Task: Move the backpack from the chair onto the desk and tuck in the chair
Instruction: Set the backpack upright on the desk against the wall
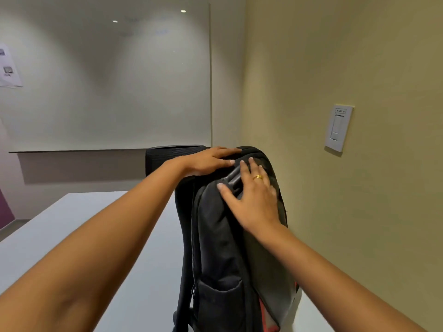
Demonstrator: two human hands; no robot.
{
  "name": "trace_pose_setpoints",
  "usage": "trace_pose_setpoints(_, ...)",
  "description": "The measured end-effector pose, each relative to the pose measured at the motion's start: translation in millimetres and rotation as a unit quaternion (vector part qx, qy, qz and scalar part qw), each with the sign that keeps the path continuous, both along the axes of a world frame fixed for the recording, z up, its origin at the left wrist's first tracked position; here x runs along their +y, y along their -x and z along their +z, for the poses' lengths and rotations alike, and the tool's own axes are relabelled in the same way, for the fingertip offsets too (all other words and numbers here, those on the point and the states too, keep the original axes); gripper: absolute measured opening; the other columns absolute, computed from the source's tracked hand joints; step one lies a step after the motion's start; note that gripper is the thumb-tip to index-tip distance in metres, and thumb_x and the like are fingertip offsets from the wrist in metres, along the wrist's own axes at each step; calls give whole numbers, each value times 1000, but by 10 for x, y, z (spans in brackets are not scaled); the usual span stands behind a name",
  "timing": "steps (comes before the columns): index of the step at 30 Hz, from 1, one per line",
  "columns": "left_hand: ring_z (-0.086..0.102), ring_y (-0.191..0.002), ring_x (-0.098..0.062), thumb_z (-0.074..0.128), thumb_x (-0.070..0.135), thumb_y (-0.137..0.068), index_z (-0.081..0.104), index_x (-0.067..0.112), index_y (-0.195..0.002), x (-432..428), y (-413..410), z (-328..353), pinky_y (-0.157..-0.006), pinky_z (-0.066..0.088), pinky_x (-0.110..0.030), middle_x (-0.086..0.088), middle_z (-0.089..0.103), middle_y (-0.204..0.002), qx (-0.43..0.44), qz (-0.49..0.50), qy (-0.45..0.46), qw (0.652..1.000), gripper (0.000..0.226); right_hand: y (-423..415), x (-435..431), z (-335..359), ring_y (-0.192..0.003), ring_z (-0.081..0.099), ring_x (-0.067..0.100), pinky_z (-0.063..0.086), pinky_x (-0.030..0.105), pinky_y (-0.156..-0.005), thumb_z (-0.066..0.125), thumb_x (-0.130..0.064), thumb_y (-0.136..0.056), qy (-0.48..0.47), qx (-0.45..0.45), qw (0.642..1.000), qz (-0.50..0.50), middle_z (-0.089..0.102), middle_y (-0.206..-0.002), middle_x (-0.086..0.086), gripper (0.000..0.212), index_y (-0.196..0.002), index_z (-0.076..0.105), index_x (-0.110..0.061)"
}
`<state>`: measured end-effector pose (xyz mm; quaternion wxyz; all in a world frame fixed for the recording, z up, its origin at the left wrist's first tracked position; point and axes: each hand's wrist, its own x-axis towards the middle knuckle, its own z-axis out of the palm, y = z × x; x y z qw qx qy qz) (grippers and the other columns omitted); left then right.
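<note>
The black backpack point(223, 259) stands upright on the white desk point(96, 236), close to the right-hand wall. My left hand point(208, 160) lies across its top edge with the fingers stretched out. My right hand point(251, 197) rests flat on the upper front, fingers spread over the carry handle, a gold ring on one finger. Neither hand is closed around any part of the bag. Behind the backpack, at the far side of the desk, the top of a black mesh chair back point(167, 159) shows. Its seat is hidden.
A large whiteboard point(107, 80) with a narrow ledge covers the far wall. The yellow wall on the right carries a white light switch point(338, 127). Papers point(8, 65) hang at the far left.
</note>
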<state>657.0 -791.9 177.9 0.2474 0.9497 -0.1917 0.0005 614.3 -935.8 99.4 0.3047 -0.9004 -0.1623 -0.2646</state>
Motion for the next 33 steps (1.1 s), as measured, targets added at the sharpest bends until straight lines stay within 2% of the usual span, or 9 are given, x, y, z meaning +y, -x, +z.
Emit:
trace_pose_setpoints(2, 19, -140, -22, 40, 34, -96, 32, 34, -139, -36, -49, 37, -106, 17, -28, -4, 19, -153, 28, -18, 16, 999, 44, 64, 117, 13, -143, -9, 26, 11, 60, -110, 37, -78, -73, 17, 46, 999, -11, -6, -157, 3, 96, -146, 3, -25)
trace_pose_setpoints(5, 11, -143, -26, 39, 31, -96, 35, 36, -137, -83, -86, 31, -113, 16, -40, -5, 11, -156, 32, -24, 49, 998, 42, 79, 180, 41, -141, -19, 28, 9, 66, -107, 38, -85, -64, 31, 82, 996, -23, -20, -155, 2, 111, -145, -8, -25)
trace_pose_setpoints(10, 13, -142, -22, 38, 20, -97, 39, 30, -136, -146, -88, -32, -111, 16, -33, -5, 13, -156, 26, -36, 106, 993, 41, 79, 196, 18, -138, -26, 27, 7, 70, -104, 46, -90, -50, 22, 103, 994, -37, -30, -151, 1, 131, -143, -17, -22)
trace_pose_setpoints(15, 18, -141, -22, 37, 12, -96, 42, 25, -135, -284, -54, -27, -108, 19, -29, -6, 19, -154, 27, -24, 141, 989, 42, 29, 152, 19, -136, -30, 28, 7, 72, -102, 57, -77, -61, 23, 104, 994, -22, -33, -150, 1, 122, -144, -13, -22)
trace_pose_setpoints(20, 36, -129, -20, 33, 4, -93, 43, 17, -135, -495, 4, -5, -93, 30, -20, -9, 35, -146, 29, 17, 164, 986, 45, -40, -93, 63, -137, -30, 21, 9, 69, -107, 65, -61, -66, -9, 97, 995, 29, -33, -150, -5, 113, -146, -5, -22)
trace_pose_setpoints(23, 39, -129, -23, 32, 0, -92, 41, 12, -136, -636, 43, -53, -100, 34, -26, -12, 39, -144, 26, 36, 202, 978, 47, -74, -364, 60, -138, -27, 15, 12, 63, -111, 65, -59, -66, -3, 97, 993, 74, -30, -151, -8, 111, -146, -4, -24)
trace_pose_setpoints(26, 35, -132, -28, 33, 5, -92, 41, 13, -137, -815, 51, -121, -110, 31, -36, -15, 35, -146, -11, 46, 209, 977, 46, -99, -737, 91, -139, -22, 9, 12, 52, -116, 66, -55, -67, 9, 113, 985, 129, -27, -152, -9, 108, -146, -1, -24)
trace_pose_setpoints(29, 27, -136, -30, 35, 20, -94, 42, 19, -135, -1061, 26, -241, -113, 22, -46, -14, 33, -147, -50, 24, 170, 984, 41, -113, -1160, 163, -141, -10, 6, 12, 36, -117, 65, -47, -66, 21, 124, 980, 154, -17, -155, -6, 100, -146, 9, -24)
trace_pose_setpoints(33, 8, -142, -32, 32, 43, -92, 43, 34, -130, -1442, -26, -380, -112, 15, -55, -10, 24, -152, -68, 26, 114, 991, 41, -98, -1648, 247, -141, -1, 5, 15, 23, -108, 67, -32, -71, 33, 165, 974, 149, -7, -156, -9, 89, -144, 17, -29)
